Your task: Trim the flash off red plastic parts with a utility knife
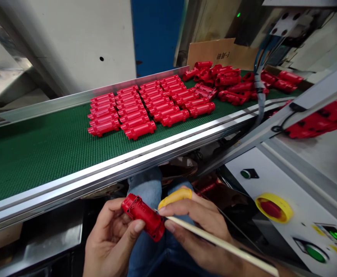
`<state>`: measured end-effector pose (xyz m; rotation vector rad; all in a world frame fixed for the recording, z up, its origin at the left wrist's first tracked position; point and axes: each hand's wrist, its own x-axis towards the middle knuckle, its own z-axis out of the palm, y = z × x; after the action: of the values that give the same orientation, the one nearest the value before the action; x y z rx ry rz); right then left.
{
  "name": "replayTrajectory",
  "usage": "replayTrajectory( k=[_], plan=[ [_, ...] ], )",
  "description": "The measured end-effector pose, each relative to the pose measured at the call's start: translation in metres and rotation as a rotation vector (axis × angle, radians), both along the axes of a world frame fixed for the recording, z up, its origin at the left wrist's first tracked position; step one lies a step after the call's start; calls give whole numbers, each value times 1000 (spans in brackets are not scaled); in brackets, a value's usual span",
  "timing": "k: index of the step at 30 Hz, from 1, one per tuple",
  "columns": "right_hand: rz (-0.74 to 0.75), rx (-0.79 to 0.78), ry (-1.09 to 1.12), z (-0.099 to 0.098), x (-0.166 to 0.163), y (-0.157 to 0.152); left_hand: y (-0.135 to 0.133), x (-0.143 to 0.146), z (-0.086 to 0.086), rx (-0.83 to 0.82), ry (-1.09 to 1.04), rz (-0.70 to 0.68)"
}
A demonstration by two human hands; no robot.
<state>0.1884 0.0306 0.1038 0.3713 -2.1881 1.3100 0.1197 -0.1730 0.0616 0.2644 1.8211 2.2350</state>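
Observation:
My left hand is closed around a red plastic tubular part, thumb on its near side, above my lap. The part is tilted, its lower end toward my right hand. My right hand pinches a slim cream-coloured stick-like tool whose long end points down to the right. A small thin tip shows by the fingers, close to the red part; whether it touches cannot be made out. A yellow finger cot covers one right finger.
A green conveyor belt with a metal rail runs ahead, bearing rows of red parts. More lie piled by a cardboard sheet. At right stands a control panel with a red-and-yellow button.

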Motion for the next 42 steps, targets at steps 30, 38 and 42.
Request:
replayTrajectory(
  k=[30,38,42],
  plan=[
    [103,-550,-231,-28,1,-12,3,3,4,33,-108,51],
    [686,-1192,-454,-14,3,21,8,1,11,118,-271,101],
    [387,-735,-205,-13,-4,23,16,0,25,144,-604,-116]
  ],
)
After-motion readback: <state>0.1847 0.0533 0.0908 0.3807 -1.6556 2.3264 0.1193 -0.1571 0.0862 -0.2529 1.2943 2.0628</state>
